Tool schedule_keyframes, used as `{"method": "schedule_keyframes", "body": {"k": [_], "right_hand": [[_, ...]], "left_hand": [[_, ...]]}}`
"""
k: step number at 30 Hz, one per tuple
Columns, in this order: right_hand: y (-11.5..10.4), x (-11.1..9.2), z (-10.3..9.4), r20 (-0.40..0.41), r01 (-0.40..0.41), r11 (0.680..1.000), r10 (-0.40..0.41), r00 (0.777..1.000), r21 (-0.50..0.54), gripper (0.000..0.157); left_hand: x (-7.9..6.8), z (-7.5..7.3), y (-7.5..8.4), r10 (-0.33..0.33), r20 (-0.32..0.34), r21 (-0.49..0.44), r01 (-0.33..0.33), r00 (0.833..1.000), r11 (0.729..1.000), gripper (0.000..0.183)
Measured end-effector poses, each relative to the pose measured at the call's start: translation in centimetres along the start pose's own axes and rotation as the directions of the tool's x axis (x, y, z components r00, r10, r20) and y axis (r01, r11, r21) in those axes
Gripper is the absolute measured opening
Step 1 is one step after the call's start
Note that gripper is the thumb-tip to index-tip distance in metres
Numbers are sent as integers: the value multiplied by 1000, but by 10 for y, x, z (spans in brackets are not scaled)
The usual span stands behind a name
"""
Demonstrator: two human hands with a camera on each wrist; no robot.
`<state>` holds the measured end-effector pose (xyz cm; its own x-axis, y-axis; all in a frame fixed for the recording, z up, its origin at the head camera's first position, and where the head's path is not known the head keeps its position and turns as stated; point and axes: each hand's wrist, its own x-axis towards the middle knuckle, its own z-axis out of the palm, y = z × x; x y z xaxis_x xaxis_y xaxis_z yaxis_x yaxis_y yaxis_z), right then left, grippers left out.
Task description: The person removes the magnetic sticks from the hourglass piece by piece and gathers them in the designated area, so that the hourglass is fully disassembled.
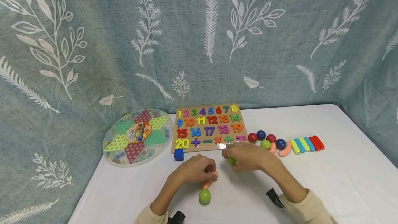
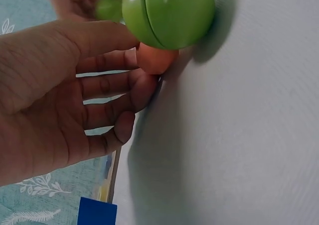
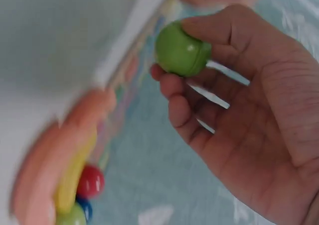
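Note:
My left hand (image 1: 196,169) pinches a peach-orange curved piece (image 1: 207,184) between thumb and fingers, low over the white table. At the near end of that piece sits a green ball (image 1: 205,196); in the left wrist view the green ball (image 2: 174,16) shows a groove round it and overlaps the orange piece (image 2: 155,59). To the right, my right hand (image 1: 250,156) holds a second green ball (image 1: 231,161) by the fingertips. The right wrist view shows this green ball (image 3: 179,50) between thumb and fingers, the other fingers loosely bent.
Behind the hands lies a wooden number board (image 1: 200,147), with a blue cube (image 1: 179,155) at its near left corner. A round Chinese checkers set (image 1: 138,132) lies farther left. Right of the board are several balls (image 1: 252,137), curved pieces (image 1: 285,149) and a row of coloured sticks (image 1: 307,144).

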<state>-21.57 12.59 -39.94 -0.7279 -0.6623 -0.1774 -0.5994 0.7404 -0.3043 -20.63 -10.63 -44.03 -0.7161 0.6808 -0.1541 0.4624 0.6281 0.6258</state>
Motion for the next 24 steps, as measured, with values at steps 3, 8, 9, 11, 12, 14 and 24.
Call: {"method": "schedule_keyframes", "body": {"k": [3,8,9,11,12,14,24], "right_hand": [[22,-12,-16,-100,-12,997,19,995,75,30],[55,-27,-32,-194,-71,992,91,977,104,29],[59,-29,-33,-197,-94,990,114,974,107,30],[65,-30,-34,-190,-121,986,142,971,115,30],[67,-30,-34,-178,-137,982,158,971,126,29],[69,-29,-33,-151,-161,977,181,972,138,27],[71,-19,-22,-95,-201,980,199,975,-7,17]], "left_hand": [[-1,0,1,-15,-6,-8,15,1000,1000,15],[-1,1,2,-32,-12,-10,32,999,999,15],[-1,1,2,-35,-12,-9,35,999,999,15],[-2,1,2,-40,-13,-8,40,999,999,15],[-3,1,2,-44,-13,-10,44,999,999,15],[-3,1,2,-49,-13,-14,49,999,999,15],[-1,1,1,-43,-7,-23,43,999,999,14]]}}
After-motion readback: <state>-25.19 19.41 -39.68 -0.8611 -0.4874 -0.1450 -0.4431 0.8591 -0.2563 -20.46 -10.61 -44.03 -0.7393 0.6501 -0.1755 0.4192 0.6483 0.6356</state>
